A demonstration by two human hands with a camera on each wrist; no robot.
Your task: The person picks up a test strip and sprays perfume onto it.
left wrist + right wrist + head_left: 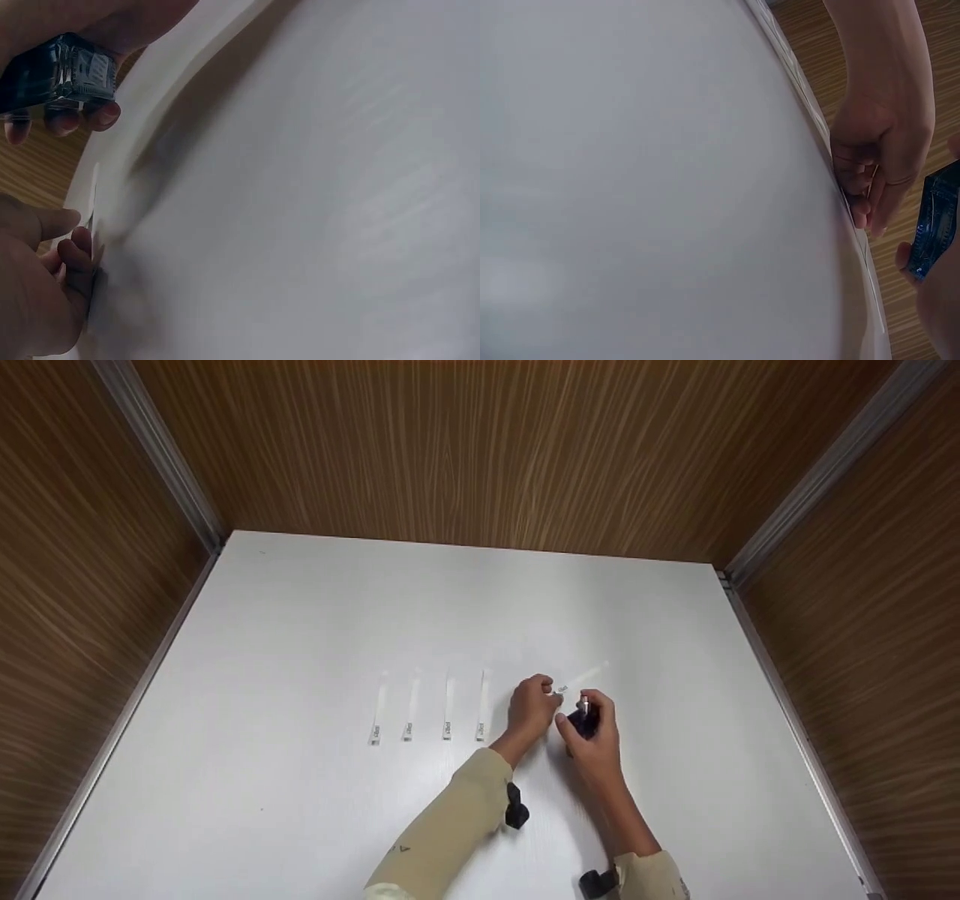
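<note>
The left hand [531, 709] is curling its fingers and pinching the near end of a thin white paper strip [585, 676], which is lying flat on the white tabletop [300, 622] right of centre and slanting toward the far right corner. In the left wrist view the fingertips [75, 251] are pressing the strip's edge against the surface. The right hand [594, 739] is closing round a small dark blue glass bottle [583, 721], gripping it just beside the left hand; the bottle is hanging above the tabletop, not touching it. The wrist views are showing the bottle as faceted, translucent and glossy, with a pale printed label [94, 69] on its side.

Four more paper strips [429, 709] are lying in a straight row left of the hands, near the middle of the tabletop, parallel and evenly spaced, each carrying a small grey mark at its near end. The tabletop is smooth and matte. Wood-grain panels [480, 442] with metal trim are enclosing it on three sides. Both forearms are wearing beige sleeves [450, 832]
</note>
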